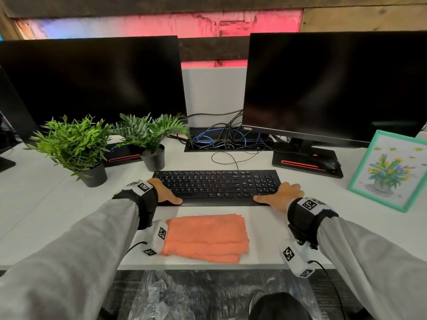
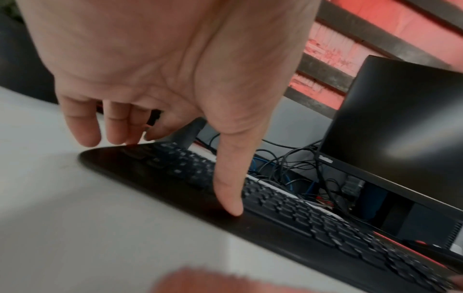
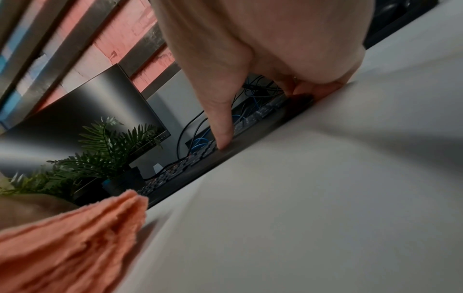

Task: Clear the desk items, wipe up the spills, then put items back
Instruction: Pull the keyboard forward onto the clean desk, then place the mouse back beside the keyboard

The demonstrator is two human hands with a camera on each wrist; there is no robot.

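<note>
- Black keyboard [image 1: 217,187] lies flat mid-surface, just in front of the cable slot, between the two monitor bases.
- Left hand [image 1: 166,190] on the keyboard's left end: thumb [image 2: 229,190] pressed down on the front edge, fingers [image 2: 82,126] reaching over the far left corner; grip clamps that end, fingers bent, not spread.
- Right hand [image 1: 283,194] on the keyboard's right end: thumb on the front edge, fingers [image 3: 315,89] curled over the right corner by the number pad; same clamping grip.
- Orange cloth [image 1: 206,237], folded, lies on the surface just in front of the keyboard, between the two wrists, near the front edge.
- White surface [image 1: 34,204] carries everything.
- Two potted plants [image 1: 71,144] stand left of the keyboard, the nearer-centre one [image 1: 151,139] just beside its back left corner.
- Left monitor [image 1: 92,79] and right monitor [image 1: 335,84], both dark.
- Mouse [image 1: 329,163] sits on the right monitor's base.
- Framed flower picture [image 1: 390,169] leans at far right.
- Tangled cables [image 1: 221,137] in the slot behind the keyboard.
</note>
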